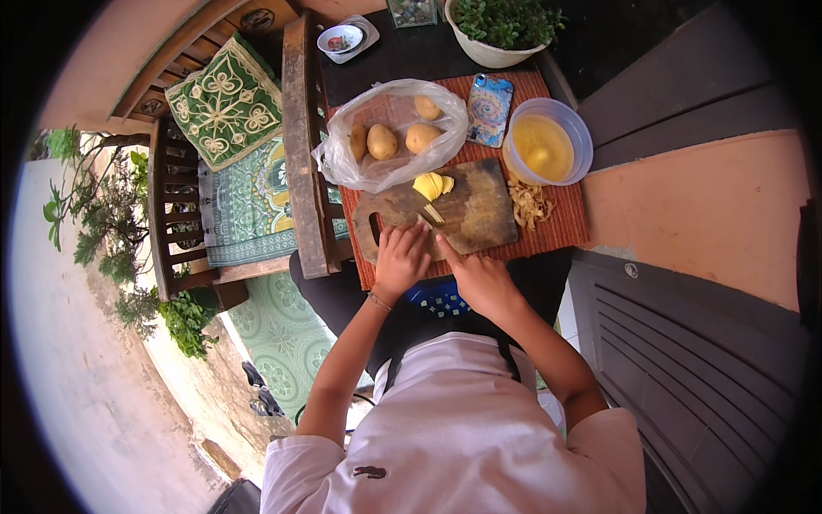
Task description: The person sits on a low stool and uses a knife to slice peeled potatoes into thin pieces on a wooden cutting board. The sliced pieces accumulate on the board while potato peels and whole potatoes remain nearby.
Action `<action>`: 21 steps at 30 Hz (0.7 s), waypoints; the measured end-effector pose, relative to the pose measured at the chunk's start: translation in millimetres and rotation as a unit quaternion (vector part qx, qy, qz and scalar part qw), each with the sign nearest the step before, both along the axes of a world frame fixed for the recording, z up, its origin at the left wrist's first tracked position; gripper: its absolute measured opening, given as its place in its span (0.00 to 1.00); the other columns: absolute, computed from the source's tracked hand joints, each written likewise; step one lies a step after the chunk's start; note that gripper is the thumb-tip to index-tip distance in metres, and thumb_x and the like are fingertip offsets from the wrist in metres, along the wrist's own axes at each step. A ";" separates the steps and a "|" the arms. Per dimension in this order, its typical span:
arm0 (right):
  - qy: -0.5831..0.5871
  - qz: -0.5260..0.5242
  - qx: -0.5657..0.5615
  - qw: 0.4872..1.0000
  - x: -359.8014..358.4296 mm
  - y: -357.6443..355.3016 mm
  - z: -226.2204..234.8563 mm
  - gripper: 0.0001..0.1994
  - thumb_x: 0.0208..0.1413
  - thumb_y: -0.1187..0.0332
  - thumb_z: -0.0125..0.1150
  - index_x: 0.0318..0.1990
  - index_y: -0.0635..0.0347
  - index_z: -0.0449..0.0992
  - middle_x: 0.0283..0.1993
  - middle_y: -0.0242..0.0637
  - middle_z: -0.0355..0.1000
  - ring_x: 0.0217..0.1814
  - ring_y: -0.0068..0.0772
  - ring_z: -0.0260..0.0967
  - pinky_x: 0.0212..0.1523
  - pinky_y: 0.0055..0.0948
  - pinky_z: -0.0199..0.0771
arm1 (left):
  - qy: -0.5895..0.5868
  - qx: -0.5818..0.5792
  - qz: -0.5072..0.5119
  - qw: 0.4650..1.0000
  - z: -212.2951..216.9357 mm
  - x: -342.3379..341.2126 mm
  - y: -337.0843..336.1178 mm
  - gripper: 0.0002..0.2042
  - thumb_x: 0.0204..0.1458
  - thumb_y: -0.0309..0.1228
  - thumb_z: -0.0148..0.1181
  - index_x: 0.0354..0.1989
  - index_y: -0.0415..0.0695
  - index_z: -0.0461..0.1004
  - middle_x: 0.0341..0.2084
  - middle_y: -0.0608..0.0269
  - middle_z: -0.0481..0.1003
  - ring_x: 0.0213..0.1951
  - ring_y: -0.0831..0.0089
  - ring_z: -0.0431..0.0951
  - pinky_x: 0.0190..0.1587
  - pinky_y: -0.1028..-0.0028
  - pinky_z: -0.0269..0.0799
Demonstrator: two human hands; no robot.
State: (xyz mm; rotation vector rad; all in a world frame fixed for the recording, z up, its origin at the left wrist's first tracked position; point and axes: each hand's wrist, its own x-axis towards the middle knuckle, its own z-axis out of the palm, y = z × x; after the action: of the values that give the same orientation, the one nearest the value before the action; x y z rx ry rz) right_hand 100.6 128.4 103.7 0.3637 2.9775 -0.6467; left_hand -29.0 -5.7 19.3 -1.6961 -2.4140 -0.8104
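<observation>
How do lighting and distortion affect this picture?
Head view, far left: pale surface nearly washed out; head view, lower right: grey slatted door bowed near the rim; head view, centre: cutting board legible, fingertip detail on left hand and right hand too small to judge.

From here I see a wooden bench [306, 146] at upper left, with a green embroidered cushion [227, 107] and patterned cloth [244, 214]. Pale-green ornate floor tiles [272, 338] show lower left of centre. Leafy plants [183, 324] line the bright left side; a peach wall [711, 201] and grey slatted panel [685, 360] fill the right.
</observation>
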 end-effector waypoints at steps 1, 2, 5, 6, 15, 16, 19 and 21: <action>-0.001 0.001 0.007 1.000 -2.4 0.9 5.2 0.26 0.51 0.72 0.52 0.61 0.61 0.65 0.27 0.47 0.75 0.28 0.46 0.77 0.31 0.42 0.78 | -0.001 0.000 0.001 1.000 -0.4 0.0 -0.1 0.24 0.39 0.29 0.60 0.50 0.39 0.74 0.49 0.59 0.72 0.51 0.61 0.70 0.56 0.57 0.59; -0.023 0.006 0.002 1.000 -4.2 2.5 8.6 0.26 0.51 0.72 0.52 0.61 0.62 0.65 0.26 0.46 0.75 0.28 0.46 0.77 0.30 0.42 0.78 | 0.000 0.000 0.002 1.000 -0.3 0.0 -0.2 0.24 0.39 0.29 0.60 0.50 0.40 0.74 0.49 0.59 0.72 0.51 0.61 0.70 0.55 0.57 0.59; -0.067 0.015 -0.013 0.998 -8.5 6.3 16.7 0.26 0.51 0.71 0.52 0.61 0.62 0.65 0.23 0.45 0.75 0.27 0.46 0.76 0.30 0.41 0.77 | 0.002 0.002 0.003 1.000 -0.6 0.1 -0.4 0.24 0.39 0.29 0.60 0.50 0.40 0.74 0.49 0.59 0.72 0.51 0.61 0.70 0.55 0.58 0.60; -0.068 0.015 -0.019 0.997 -9.4 6.8 19.2 0.26 0.51 0.71 0.52 0.61 0.62 0.64 0.23 0.45 0.74 0.26 0.45 0.76 0.29 0.41 0.77 | 0.002 0.004 0.003 1.000 -1.2 0.0 -0.5 0.23 0.39 0.29 0.60 0.49 0.40 0.74 0.49 0.59 0.72 0.50 0.61 0.70 0.55 0.58 0.60; -0.015 0.005 -0.023 1.000 -0.4 0.2 -10.8 0.34 0.47 0.76 0.52 0.66 0.58 0.56 0.23 0.49 0.74 0.25 0.48 0.75 0.27 0.43 0.77 | 0.015 0.012 -0.004 1.000 -0.4 -0.7 -0.4 0.22 0.39 0.29 0.60 0.48 0.39 0.75 0.49 0.58 0.73 0.49 0.61 0.71 0.54 0.58 0.61; -0.016 -0.002 -0.046 0.999 1.8 0.1 -16.1 0.37 0.46 0.78 0.51 0.68 0.55 0.53 0.23 0.51 0.73 0.25 0.51 0.74 0.27 0.45 0.76 | 0.015 0.011 -0.004 1.000 -0.5 -0.7 -0.5 0.22 0.39 0.29 0.60 0.48 0.39 0.75 0.49 0.58 0.73 0.49 0.61 0.71 0.54 0.58 0.61; 0.043 0.009 -0.039 0.998 9.9 2.7 -34.7 0.39 0.46 0.78 0.51 0.70 0.52 0.49 0.22 0.50 0.72 0.24 0.50 0.74 0.26 0.45 0.76 | 0.018 0.013 -0.004 1.000 0.1 -0.5 -0.4 0.22 0.39 0.29 0.60 0.48 0.39 0.75 0.49 0.58 0.73 0.49 0.60 0.71 0.53 0.58 0.61; -0.020 0.010 -0.051 0.998 10.7 5.4 -37.4 0.40 0.46 0.78 0.51 0.71 0.50 0.48 0.21 0.50 0.72 0.23 0.51 0.73 0.26 0.45 0.75 | 0.018 0.014 -0.004 1.000 -0.2 -0.6 -0.5 0.22 0.39 0.29 0.60 0.48 0.40 0.75 0.49 0.58 0.73 0.49 0.60 0.71 0.53 0.58 0.61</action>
State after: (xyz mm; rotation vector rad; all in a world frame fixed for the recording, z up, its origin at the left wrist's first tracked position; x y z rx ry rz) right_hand 111.3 133.8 66.3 0.3361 2.8930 -0.7764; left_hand -29.6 -6.2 19.1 -1.6961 -2.3618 -0.8043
